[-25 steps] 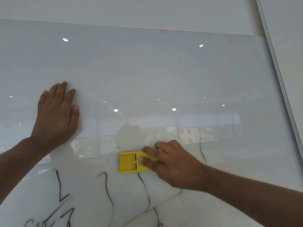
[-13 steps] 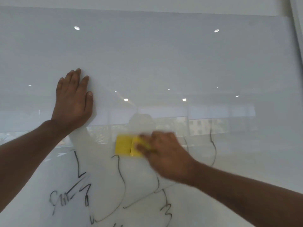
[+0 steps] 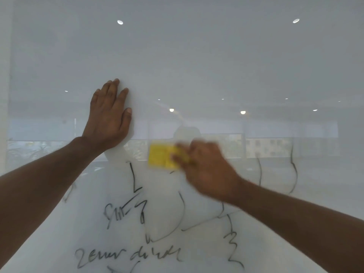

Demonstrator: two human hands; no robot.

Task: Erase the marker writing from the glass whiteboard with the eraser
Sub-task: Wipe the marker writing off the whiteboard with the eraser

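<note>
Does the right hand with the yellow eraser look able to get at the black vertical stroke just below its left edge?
Probably yes: the right hand holds the yellow eraser beside that stroke, nothing between.

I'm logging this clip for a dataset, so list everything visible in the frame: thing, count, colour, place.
glass whiteboard: one, pale grey-white and glossy, fills nearly the whole view; ceiling lights and windows reflect in it.
marker writing: many black lines and scribbled words, across the lower half of the board, below both hands; the upper half shows none.
eraser: one, yellow, rectangular, flat against the board near the middle, blurred by motion.
left hand: one, palm flat on the board, fingers together pointing up, left of the eraser and apart from it.
right hand: one, blurred, its fingers pressed over the eraser's right end.
forearms: two, bare, entering from the lower left and lower right.
</note>
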